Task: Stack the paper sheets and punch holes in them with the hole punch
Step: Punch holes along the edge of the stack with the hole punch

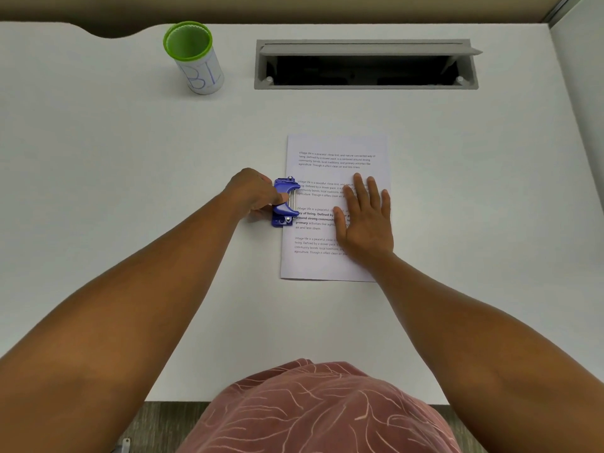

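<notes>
Gripping hole punch (285, 202), white desk (130, 158), open cable hatch (366, 65)

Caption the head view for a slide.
Left hand grips the blue hole punch at the paper stack's left edge; right hand presses it flat.

A white desk (130, 158) carries printed paper sheets (327, 148), a blue hole punch (283, 202) and a green-rimmed cup (196, 60).

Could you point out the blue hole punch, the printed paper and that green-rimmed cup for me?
hole punch (285, 204): head view, on its blue handle.
paper (336, 145): head view, on its blank top margin.
cup (204, 76): head view, on its white lettered side.
</notes>
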`<state>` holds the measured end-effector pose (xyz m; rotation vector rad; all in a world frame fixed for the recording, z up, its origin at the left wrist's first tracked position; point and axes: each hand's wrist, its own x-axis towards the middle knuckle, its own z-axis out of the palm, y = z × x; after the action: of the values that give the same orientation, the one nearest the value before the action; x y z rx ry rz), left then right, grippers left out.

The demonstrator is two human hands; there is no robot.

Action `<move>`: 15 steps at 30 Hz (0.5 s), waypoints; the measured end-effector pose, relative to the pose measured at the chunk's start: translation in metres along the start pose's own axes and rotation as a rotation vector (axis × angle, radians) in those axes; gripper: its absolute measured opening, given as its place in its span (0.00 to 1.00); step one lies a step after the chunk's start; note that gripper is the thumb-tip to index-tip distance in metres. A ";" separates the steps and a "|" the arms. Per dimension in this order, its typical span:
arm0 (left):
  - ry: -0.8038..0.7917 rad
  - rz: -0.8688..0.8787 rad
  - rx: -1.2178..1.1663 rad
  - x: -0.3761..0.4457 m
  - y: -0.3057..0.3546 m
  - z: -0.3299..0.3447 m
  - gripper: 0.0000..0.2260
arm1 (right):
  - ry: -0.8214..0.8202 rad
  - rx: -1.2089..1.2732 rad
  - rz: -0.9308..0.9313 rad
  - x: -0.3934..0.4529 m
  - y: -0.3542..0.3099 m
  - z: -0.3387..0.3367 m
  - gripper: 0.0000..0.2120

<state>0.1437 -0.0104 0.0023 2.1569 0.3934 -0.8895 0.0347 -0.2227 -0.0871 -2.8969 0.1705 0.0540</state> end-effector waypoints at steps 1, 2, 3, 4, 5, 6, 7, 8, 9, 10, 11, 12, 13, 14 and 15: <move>-0.006 0.000 0.020 -0.002 0.003 0.000 0.18 | -0.003 0.000 0.001 0.000 0.000 0.000 0.29; -0.008 -0.005 0.033 -0.003 0.005 0.000 0.17 | -0.007 0.001 0.002 0.000 0.000 0.000 0.29; -0.011 -0.011 0.036 -0.004 0.007 0.001 0.17 | -0.010 -0.001 0.003 0.000 0.000 0.000 0.30; -0.011 -0.019 0.033 -0.005 0.008 0.001 0.17 | -0.013 -0.004 0.002 0.000 0.000 0.000 0.30; -0.006 -0.023 0.028 -0.006 0.008 0.001 0.18 | -0.015 -0.004 0.001 0.000 -0.001 0.000 0.30; -0.001 -0.027 0.024 -0.006 0.007 0.001 0.18 | -0.017 -0.003 0.001 0.001 -0.001 -0.001 0.30; 0.004 -0.029 0.019 -0.007 0.006 0.002 0.17 | -0.019 -0.003 0.001 0.001 -0.001 -0.001 0.30; 0.010 -0.030 0.008 -0.008 0.006 0.002 0.14 | -0.024 -0.002 0.001 0.001 -0.001 -0.002 0.30; 0.010 -0.033 -0.004 -0.009 0.006 0.003 0.11 | -0.030 0.000 0.002 0.001 -0.002 -0.003 0.30; 0.010 -0.040 -0.020 -0.008 0.005 0.003 0.10 | -0.037 0.002 0.004 0.002 -0.002 -0.004 0.30; 0.014 -0.045 -0.032 -0.008 0.004 0.003 0.11 | -0.046 0.003 0.007 0.002 -0.002 -0.004 0.30; 0.020 -0.050 -0.037 -0.007 0.003 0.004 0.13 | -0.057 0.002 0.008 0.003 -0.002 -0.005 0.30; 0.025 -0.057 -0.043 -0.008 0.001 0.005 0.15 | -0.068 0.001 0.008 0.003 -0.002 -0.006 0.30; 0.023 -0.068 -0.044 -0.010 -0.002 0.005 0.17 | -0.078 0.002 0.007 0.003 -0.002 -0.006 0.30; 0.013 -0.077 -0.032 -0.013 -0.005 0.005 0.20 | -0.087 0.006 0.006 0.003 -0.002 -0.007 0.30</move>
<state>0.1294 -0.0112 0.0067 2.1319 0.4973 -0.9064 0.0383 -0.2226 -0.0800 -2.8811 0.1643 0.1797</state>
